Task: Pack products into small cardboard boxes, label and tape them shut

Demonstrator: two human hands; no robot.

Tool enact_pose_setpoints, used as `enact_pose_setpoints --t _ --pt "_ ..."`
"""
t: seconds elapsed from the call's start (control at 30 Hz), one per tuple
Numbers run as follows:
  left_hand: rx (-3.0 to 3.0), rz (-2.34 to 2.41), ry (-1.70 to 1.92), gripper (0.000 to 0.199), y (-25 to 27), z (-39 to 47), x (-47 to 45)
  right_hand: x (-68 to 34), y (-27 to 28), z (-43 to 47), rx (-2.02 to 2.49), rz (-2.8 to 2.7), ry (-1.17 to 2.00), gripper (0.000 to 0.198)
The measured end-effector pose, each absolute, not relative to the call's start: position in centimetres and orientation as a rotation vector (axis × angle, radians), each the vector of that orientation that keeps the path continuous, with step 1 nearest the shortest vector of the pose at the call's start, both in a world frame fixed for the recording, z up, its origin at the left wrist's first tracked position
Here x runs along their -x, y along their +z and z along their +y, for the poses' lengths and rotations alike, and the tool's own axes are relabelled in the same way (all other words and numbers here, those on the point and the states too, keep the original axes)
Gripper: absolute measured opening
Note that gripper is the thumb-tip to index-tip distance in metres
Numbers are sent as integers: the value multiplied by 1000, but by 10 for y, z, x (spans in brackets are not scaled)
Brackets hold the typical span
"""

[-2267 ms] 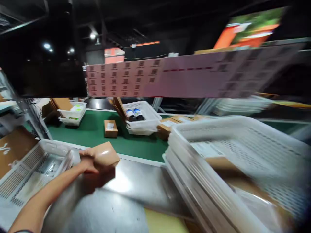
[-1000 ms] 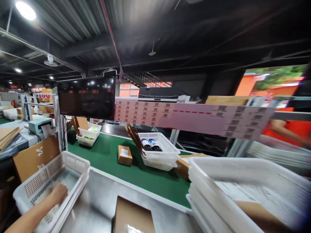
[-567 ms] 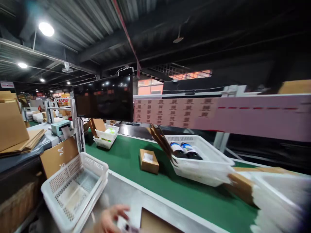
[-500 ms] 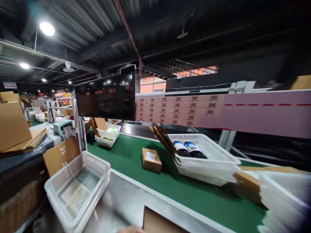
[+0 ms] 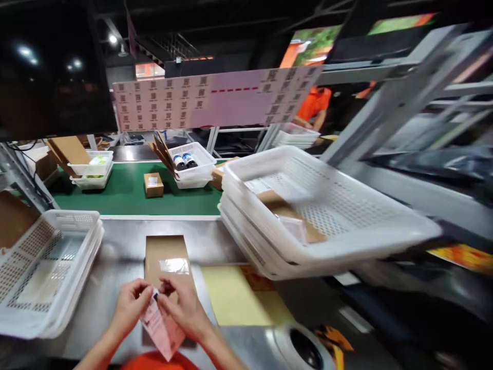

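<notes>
The right part of the view is blurred: the grey metal frame (image 5: 389, 97) and the dark shelves behind it cannot be read clearly, and the orange and yellow item at the right edge is too smeared to name. A dark screen (image 5: 54, 77) fills the upper left and is cut by the picture edge. The pink sheet of codes (image 5: 215, 97) hangs above the belt; its small printed squares are visible but not legible. Behind it, a person in an orange shirt (image 5: 314, 105) is mostly hidden by the sheet and the frame.

On the steel table (image 5: 115, 257), a stack of white baskets (image 5: 339, 226) stands at the right, tilted toward the camera, with brown cardboard and a clear bag inside, partly hidden by the mesh wall. Another white basket (image 5: 50, 272) at the left is cut by the edge. On the green belt (image 5: 123, 195) lie a small carton (image 5: 153, 185), a basket with two bottles (image 5: 188, 164) and a farther basket (image 5: 92, 167).

A flat brown box (image 5: 165, 257) lies on the table just beyond the hands, and its near end is covered by them. A yellow sheet (image 5: 234, 298) lies beside it.

The left hand (image 5: 129, 306) and the right hand (image 5: 187, 306) meet over the box. Both pinch the upper edge of a pink label (image 5: 162, 326) between thumb and fingertips; the label hangs down from the fingers toward the person, with its lower corner near the bottom edge. Its print is too small to read.
</notes>
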State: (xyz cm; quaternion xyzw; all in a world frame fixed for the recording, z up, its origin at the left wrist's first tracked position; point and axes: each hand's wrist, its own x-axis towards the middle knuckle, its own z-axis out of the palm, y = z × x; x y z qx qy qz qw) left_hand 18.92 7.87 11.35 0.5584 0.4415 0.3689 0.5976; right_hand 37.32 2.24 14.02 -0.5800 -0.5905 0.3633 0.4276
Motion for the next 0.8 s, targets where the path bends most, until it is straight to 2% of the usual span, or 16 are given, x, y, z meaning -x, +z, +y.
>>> enact_pose_setpoints --t 0.03,0.17,0.6,0.7,0.8 --pt "-1311 1017 838 66 114 78 -190 -374 137 23 1424 -1459 902 35" --pt "-1350 970 796 66 115 80 -192 -375 122 25 1307 -1575 652 16" --pt "-1401 969 675 59 108 83 -197 -380 107 24 1215 -1842 3 21" --pt "-1366 996 635 58 107 83 -198 -381 105 24 1239 -1896 -48 26" --pt "-1269 1038 630 67 106 80 -201 -383 103 21 1343 -2001 13 28"
